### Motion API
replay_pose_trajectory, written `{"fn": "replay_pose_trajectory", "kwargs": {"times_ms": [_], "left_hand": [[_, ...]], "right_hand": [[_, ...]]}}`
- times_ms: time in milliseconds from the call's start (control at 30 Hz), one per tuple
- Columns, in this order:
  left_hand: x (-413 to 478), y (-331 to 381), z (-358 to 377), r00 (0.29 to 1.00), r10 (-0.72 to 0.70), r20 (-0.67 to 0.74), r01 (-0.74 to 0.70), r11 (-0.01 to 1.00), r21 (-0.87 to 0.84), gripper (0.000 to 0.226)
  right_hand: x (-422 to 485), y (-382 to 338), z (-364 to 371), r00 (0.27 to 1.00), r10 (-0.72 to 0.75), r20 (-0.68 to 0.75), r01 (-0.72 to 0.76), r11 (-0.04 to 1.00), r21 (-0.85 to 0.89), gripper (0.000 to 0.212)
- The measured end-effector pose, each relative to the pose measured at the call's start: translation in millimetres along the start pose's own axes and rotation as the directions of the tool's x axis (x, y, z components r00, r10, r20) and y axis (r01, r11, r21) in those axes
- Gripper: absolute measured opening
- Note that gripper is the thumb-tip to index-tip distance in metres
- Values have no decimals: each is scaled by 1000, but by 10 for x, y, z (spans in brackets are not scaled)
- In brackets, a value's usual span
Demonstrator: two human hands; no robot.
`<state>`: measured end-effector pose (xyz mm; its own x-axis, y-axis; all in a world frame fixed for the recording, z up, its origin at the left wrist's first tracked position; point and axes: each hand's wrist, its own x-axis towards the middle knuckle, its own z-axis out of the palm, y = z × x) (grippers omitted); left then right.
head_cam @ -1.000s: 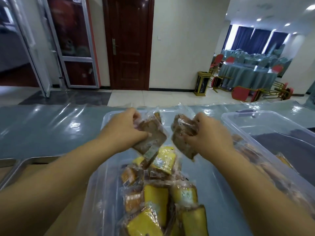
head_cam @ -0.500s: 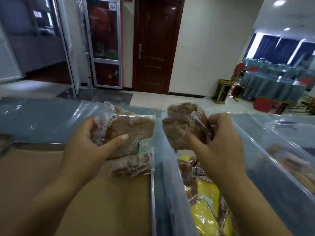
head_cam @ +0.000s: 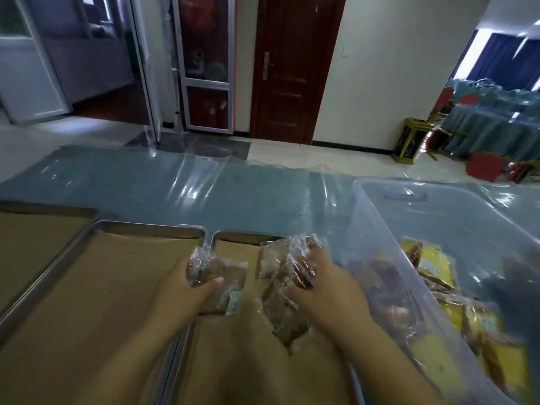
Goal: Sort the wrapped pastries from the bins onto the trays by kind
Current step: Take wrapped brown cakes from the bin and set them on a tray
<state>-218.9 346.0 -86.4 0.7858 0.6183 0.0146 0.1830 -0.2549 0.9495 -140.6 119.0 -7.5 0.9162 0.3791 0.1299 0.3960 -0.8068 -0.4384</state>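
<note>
Head view | hands have swung from the bin [head_cam: 380,206] over to the tray [head_cam: 242,235] beside it | left hand [head_cam: 187,290] grips a brown wrapped pastry [head_cam: 226,274] | right hand [head_cam: 324,290] clutches brown packs [head_cam: 285,317], perhaps two, blurred | both low over tray, release seems next | yellow pastries [head_cam: 432,261] remain binned

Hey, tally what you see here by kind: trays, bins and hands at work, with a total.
Metal trays: 3 (left tray, middle tray, right tray)
Clear bin: 1
Hands: 2 (left hand and right hand, each gripping wrapped brown pastries)
Total: 6
</note>
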Motion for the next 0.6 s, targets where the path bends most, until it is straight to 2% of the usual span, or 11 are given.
{"fn": "replay_pose_trajectory", "kwargs": {"times_ms": [100, 200, 300, 433, 533, 600], "left_hand": [[172, -96, 129, 1000, 0, 13, 0, 998, 56, 36], [350, -98, 246, 999, 33, -19, -32, 997, 77, 39], [582, -117, 374, 999, 26, -44, -23, 997, 69, 53], [957, -198, 554, 995, 64, -76, -55, 992, 116, 57], [1200, -310, 704, 1000, -11, -16, 14, 978, 210, 65], [1268, -391, 806, 999, -7, 42, -6, 946, 325, 63]], "right_hand": [[279, 31, 367, 996, 89, 0, -89, 996, 19, 69], [596, 38, 664, 987, 163, -9, -157, 962, 224, 48], [925, -14, 941, 967, 256, 3, -225, 842, 491, 40], [1276, -77, 1281, 945, 327, 32, -246, 642, 726, 36], [1418, -30, 1535, 937, 312, 160, -315, 548, 775, 29], [1433, 45, 1671, 924, 288, 253, -377, 560, 738, 20]]}}
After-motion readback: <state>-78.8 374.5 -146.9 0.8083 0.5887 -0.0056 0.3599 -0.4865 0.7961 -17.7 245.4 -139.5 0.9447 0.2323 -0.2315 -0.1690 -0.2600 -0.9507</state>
